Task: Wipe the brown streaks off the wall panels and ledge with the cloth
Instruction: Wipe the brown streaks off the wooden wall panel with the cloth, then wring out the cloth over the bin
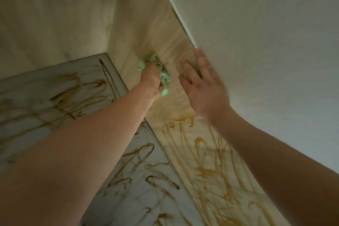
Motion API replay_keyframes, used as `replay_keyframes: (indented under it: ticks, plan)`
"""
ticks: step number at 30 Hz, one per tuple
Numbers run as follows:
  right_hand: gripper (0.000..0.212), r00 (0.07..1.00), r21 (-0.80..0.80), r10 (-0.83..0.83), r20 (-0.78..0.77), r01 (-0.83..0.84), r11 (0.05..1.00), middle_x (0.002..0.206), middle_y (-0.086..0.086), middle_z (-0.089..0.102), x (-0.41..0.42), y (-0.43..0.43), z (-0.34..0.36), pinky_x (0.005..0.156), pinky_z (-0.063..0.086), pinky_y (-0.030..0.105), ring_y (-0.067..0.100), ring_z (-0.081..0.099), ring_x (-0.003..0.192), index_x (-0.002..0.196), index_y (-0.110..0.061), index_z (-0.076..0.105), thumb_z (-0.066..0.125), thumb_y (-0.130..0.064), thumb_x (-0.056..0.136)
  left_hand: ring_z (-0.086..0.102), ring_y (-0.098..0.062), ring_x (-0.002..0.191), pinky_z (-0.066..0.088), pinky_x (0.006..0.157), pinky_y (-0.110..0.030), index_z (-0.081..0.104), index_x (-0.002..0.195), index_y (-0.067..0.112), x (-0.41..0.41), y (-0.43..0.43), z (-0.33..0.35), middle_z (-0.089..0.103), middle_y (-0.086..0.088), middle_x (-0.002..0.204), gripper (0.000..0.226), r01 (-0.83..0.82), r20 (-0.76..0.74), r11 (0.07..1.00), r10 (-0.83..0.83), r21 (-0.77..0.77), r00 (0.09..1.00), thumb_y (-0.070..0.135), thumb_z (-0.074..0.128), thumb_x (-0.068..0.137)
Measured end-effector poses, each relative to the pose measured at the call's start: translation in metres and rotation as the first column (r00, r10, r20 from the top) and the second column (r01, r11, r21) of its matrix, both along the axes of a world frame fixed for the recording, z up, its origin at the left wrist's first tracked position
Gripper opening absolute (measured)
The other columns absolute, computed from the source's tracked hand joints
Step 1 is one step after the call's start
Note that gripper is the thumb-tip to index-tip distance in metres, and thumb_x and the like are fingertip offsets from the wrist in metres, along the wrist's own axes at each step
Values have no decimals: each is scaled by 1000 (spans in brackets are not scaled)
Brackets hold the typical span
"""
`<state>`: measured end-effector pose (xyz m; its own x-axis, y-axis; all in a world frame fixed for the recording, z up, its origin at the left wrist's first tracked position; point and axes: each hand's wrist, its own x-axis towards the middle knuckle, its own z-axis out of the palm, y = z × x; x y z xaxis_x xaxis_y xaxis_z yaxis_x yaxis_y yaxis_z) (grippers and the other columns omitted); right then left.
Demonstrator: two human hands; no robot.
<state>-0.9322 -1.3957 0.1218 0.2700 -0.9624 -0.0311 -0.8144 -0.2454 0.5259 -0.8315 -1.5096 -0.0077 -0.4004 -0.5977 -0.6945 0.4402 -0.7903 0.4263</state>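
My left hand grips a bunched light green cloth and presses it against the pale wood-grain wall panel near the middle of the view. My right hand lies flat with straight fingers on the same panel, at its edge beside the white wall. Brown streaks run down the lower part of this panel. More brown streaks cover the grey marbled ledge to the left and below. The panel around the cloth looks mostly smeared and pale.
A second pale panel meets the first at an inner corner on the upper left. A white textured wall with a thin trim edge fills the right side.
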Motion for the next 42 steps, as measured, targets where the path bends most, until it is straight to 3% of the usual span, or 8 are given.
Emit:
replay_keyframes:
  ticks: [5,9,13,19,24,33,38,42]
  plan:
    - [48,971,215,-221,93,197,956,167,10,30,28,-1,26,124,-12,41,41,-4,158,111,-13,70,25,-18,94,67,-31,108,56,96,-52,63,121,2,86,2,35,67,-14,120,40,204,-22,978,-205,-36,978,28,35,109]
    - [49,859,305,-424,286,338,890,165,12,33,76,4,34,130,10,44,34,9,159,136,-12,60,41,-4,93,66,-39,122,52,105,-53,65,136,7,159,6,62,68,-20,133,58,311,-54,949,-313,-47,948,47,38,105]
    - [43,444,482,-623,644,397,781,141,10,53,153,18,35,104,38,27,27,50,130,143,-15,57,45,-13,101,71,-36,111,54,97,-49,69,127,5,220,16,101,72,-19,122,55,367,-23,926,-370,-87,929,45,51,95]
    - [43,-262,612,-566,781,498,614,139,3,50,232,34,48,93,46,25,17,54,119,144,-19,49,50,-31,103,73,-30,92,56,92,-42,69,112,4,289,44,145,74,-14,102,34,455,44,883,-453,-113,890,23,47,95]
    - [64,-523,742,-563,640,230,630,126,0,67,274,52,49,100,56,44,17,68,112,137,-21,57,64,-48,80,69,-32,100,53,102,-45,69,111,5,347,89,159,71,-16,108,34,357,94,927,-347,-117,933,25,49,92]
    - [31,-259,727,-733,629,-139,673,119,6,67,385,122,14,73,60,29,18,72,97,127,-25,59,62,-15,98,71,-29,90,57,90,-41,68,108,6,488,237,134,71,-17,104,36,41,337,993,-1,-112,941,16,59,75]
    - [29,-88,722,-753,652,-230,652,119,6,68,463,165,-6,90,61,47,22,72,98,123,-26,60,65,-16,97,68,-28,104,53,94,-39,69,117,10,572,331,108,72,-13,117,34,-105,440,983,161,-148,883,13,60,85]
    - [24,47,729,-770,636,-364,580,113,7,70,540,212,-14,86,62,38,16,74,91,125,-21,57,58,-11,103,68,-28,106,53,100,-40,66,121,7,636,418,107,72,-13,117,32,-351,413,930,365,-114,834,8,48,94]
